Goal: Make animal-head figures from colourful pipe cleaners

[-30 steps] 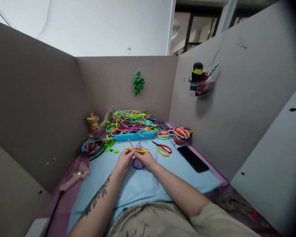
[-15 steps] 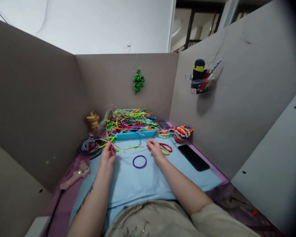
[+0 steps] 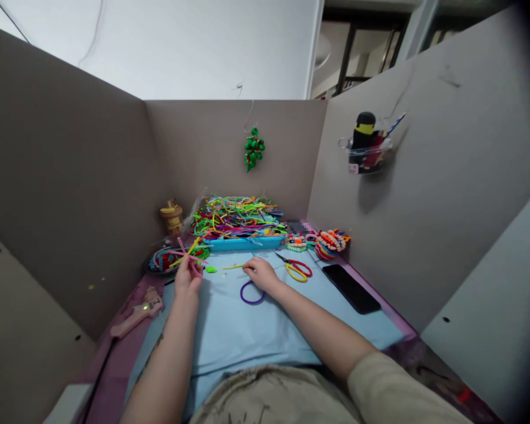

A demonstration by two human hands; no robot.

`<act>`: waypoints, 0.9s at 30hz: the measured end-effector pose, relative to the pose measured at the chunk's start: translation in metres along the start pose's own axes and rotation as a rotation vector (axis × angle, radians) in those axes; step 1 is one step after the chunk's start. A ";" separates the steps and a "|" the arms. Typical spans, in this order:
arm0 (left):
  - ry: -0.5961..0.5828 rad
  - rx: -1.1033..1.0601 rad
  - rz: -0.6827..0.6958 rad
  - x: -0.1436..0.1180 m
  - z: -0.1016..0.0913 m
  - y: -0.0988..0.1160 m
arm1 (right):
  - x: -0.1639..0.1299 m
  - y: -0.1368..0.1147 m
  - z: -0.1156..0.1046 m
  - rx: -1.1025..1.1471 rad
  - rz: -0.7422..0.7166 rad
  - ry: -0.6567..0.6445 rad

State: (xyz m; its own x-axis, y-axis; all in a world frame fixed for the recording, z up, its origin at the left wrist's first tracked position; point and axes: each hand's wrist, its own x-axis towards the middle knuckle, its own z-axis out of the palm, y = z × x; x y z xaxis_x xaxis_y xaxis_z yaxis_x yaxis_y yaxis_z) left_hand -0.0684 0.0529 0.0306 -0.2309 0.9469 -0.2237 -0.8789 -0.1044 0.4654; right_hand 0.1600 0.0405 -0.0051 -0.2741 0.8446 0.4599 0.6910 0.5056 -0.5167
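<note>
My left hand (image 3: 189, 277) is closed around pink pipe cleaners (image 3: 184, 253), whose ends cross and spread out above the fingers. My right hand (image 3: 260, 274) reaches over the middle of the blue mat, fingertips pinched at the right end of a yellow pipe cleaner (image 3: 233, 267); the fingers cover that end. Just below the right hand lies a purple ring (image 3: 242, 294), partly hidden by it. To its right are scissors (image 3: 297, 270) with one red and one yellow handle loop. A small bright green piece (image 3: 211, 270) lies between the hands.
At the back a blue tray (image 3: 247, 243) is heaped with colourful pipe cleaners. A black phone (image 3: 351, 288) lies at right, a pink glue gun (image 3: 139, 312) at left. Beside the left hand stands a dark bowl (image 3: 152, 268). Grey partitions (image 3: 229, 153) enclose the table.
My right hand has moved left and come down to the yellow pipe cleaner, uncovering the scissors. My left hand keeps the pink pipe cleaners, and the view has shifted slightly.
</note>
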 end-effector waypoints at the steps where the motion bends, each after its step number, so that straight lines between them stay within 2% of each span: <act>1: -0.001 0.020 -0.002 0.000 0.000 -0.002 | 0.011 -0.003 0.002 -0.053 -0.017 -0.053; 3: -0.009 0.056 -0.018 -0.001 0.001 -0.005 | 0.034 -0.008 0.009 -0.157 -0.002 -0.163; 5: -0.014 0.079 -0.038 -0.004 0.002 -0.007 | 0.056 -0.007 0.017 -0.238 0.078 -0.285; 8: -0.018 0.099 -0.048 -0.007 0.004 -0.008 | 0.075 0.000 0.029 -0.252 0.139 -0.348; 11: -0.027 0.103 -0.051 -0.008 0.005 -0.008 | 0.079 0.008 0.041 -0.241 0.184 -0.373; 15: -0.049 0.110 -0.069 -0.007 0.005 -0.010 | 0.072 0.012 0.049 -0.220 0.230 -0.348; 18: -0.069 0.110 -0.068 -0.006 0.004 -0.012 | 0.070 0.013 0.048 -0.186 0.217 -0.301; 23: -0.062 0.117 -0.051 -0.006 0.003 -0.013 | 0.070 0.026 0.025 0.083 0.158 -0.100; 24: -0.059 0.121 -0.054 -0.006 0.003 -0.013 | 0.068 0.030 0.020 0.113 0.163 -0.089; 27: -0.048 0.133 -0.059 -0.006 0.002 -0.015 | 0.059 0.041 0.005 0.022 0.141 -0.174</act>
State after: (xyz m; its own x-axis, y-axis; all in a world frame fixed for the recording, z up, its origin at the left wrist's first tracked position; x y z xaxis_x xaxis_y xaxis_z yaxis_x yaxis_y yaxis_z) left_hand -0.0532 0.0492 0.0271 -0.1574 0.9640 -0.2144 -0.8266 -0.0098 0.5627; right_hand 0.1692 0.1117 -0.0030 -0.2886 0.9238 0.2515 0.7165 0.3827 -0.5832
